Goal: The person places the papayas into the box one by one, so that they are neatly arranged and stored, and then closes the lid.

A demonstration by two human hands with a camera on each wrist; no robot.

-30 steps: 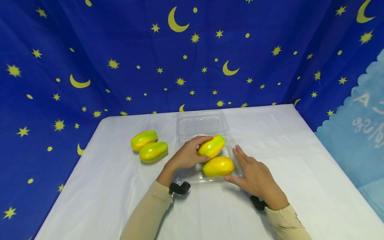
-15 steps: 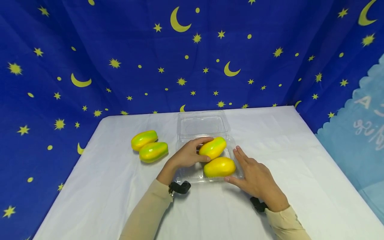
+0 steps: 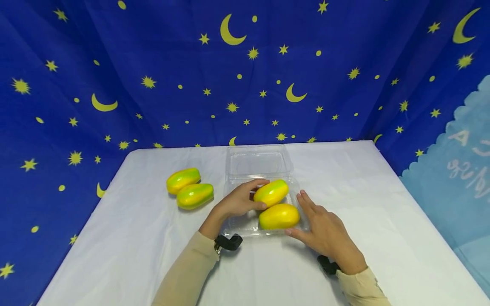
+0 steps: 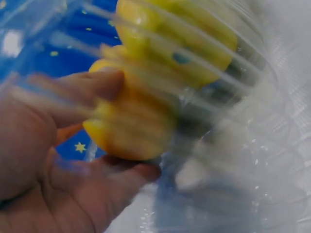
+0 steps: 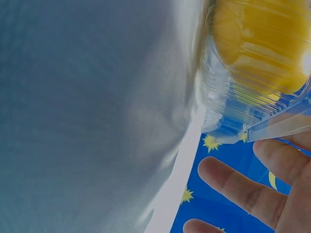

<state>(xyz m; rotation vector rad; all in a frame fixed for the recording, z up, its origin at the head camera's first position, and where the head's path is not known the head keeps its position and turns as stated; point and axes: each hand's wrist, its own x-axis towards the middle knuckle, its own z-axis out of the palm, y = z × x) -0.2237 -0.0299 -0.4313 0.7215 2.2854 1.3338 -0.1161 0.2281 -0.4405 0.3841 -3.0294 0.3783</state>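
A clear plastic clamshell container (image 3: pixel 239 225) lies on the table with its lid folded back. Inside its right half are two yellow-green papayas, a rear papaya (image 3: pixel 271 193) and a front papaya (image 3: pixel 279 216). My left hand (image 3: pixel 238 200) reaches in from the left and holds the rear papaya's left end between thumb and fingers. In the left wrist view that papaya (image 4: pixel 133 124) sits between the fingertips, seen through the ribbed plastic wall. My right hand (image 3: pixel 324 225) spreads its straight fingers at the container's right side, thumb at the front corner.
Two more papayas, a back papaya (image 3: pixel 183 180) and a nearer papaya (image 3: pixel 195 196), lie side by side left of the container. A white cloth covers the table (image 3: pixel 126 238). A blue curtain with moons and stars (image 3: pixel 172 51) hangs behind it.
The head view has tilted up slightly, so the scene sits lower in it. Both hands stay at the container in nearly the same places, the left still at the rear papaya.
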